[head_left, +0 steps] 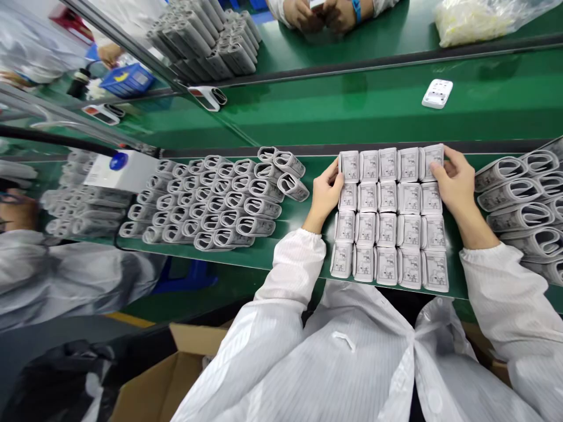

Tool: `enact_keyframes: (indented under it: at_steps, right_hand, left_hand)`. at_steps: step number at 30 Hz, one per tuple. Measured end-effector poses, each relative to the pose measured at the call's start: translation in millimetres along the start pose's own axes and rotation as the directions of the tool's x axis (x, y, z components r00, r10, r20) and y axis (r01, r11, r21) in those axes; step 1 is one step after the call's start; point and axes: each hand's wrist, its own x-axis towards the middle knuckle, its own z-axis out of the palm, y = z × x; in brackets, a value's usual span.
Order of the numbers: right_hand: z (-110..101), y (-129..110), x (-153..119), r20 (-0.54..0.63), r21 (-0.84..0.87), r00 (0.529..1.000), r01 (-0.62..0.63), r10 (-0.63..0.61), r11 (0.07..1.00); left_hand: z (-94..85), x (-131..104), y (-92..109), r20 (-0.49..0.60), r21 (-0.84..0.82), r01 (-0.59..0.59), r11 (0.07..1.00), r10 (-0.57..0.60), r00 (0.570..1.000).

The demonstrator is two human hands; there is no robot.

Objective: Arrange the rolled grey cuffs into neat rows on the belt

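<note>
Several folded printed paper leaflets (387, 228) lie side by side in a block of rows on the green bench in front of me. My left hand (326, 190) grips the left end of the farthest row, thumb and fingers curled at its edge. At the opposite end of that row, my right hand (457, 179) holds the corner leaflet (431, 159), thumb on its face and fingers behind. The row sits pressed between both hands. Some fingertips are hidden behind the leaflets.
Rolled leaflets (215, 202) stand in a large group to the left, with more rolled leaflets (523, 199) at right. A green conveyor belt (334, 99) beyond carries a white plastic device (437, 94). Co-workers' hands (325, 13) show across it. A cardboard box (162, 381) sits below.
</note>
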Motion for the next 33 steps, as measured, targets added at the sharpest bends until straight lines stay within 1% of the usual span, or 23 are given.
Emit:
enact_keyframes:
  at_steps: [3,7,14,20,25,29,33]
  right_hand:
    - [-2.7,-6.7,-1.6,0.083,0.050,0.996,-0.039,0.034,0.998]
    - [-4.5,-9.4,-2.1,0.112,0.069,0.993,-0.040,0.032,0.997]
    - [-4.4,-5.8,-2.0,0.098,0.057,0.995,-0.037,0.031,0.998]
    - [-3.4,-6.8,-3.8,0.100,0.079,0.994,-0.048,0.040,0.996]
    - [-1.6,-12.9,-6.4,0.098,0.080,0.993,-0.071,0.063,0.994]
    - [-2.4,-15.3,-7.5,0.101,0.045,0.992,-0.078,0.073,0.996]
    - [-3.3,-13.8,-7.4,0.115,0.014,0.991,-0.064,0.062,0.998]
  left_hand:
    - [0.5,1.6,-6.3,-0.028,-0.055,0.018,0.998,-0.020,0.999]
    - [0.9,2.2,-9.6,-0.035,-0.047,0.021,0.999,-0.022,0.999]
    - [-1.6,-1.3,-5.1,-0.016,-0.009,0.059,0.998,-0.059,0.998]
    - [-1.6,-0.9,-1.9,-0.009,-0.003,0.051,0.999,-0.051,0.999]
    - [-1.2,-2.4,1.3,-0.016,-0.003,0.030,1.000,-0.030,0.999]
    - [-1.3,-2.2,-0.2,-0.022,0.006,0.016,1.000,-0.016,1.000]
    - [-1.1,-1.4,-3.3,-0.024,-0.005,0.030,1.000,-0.030,0.999]
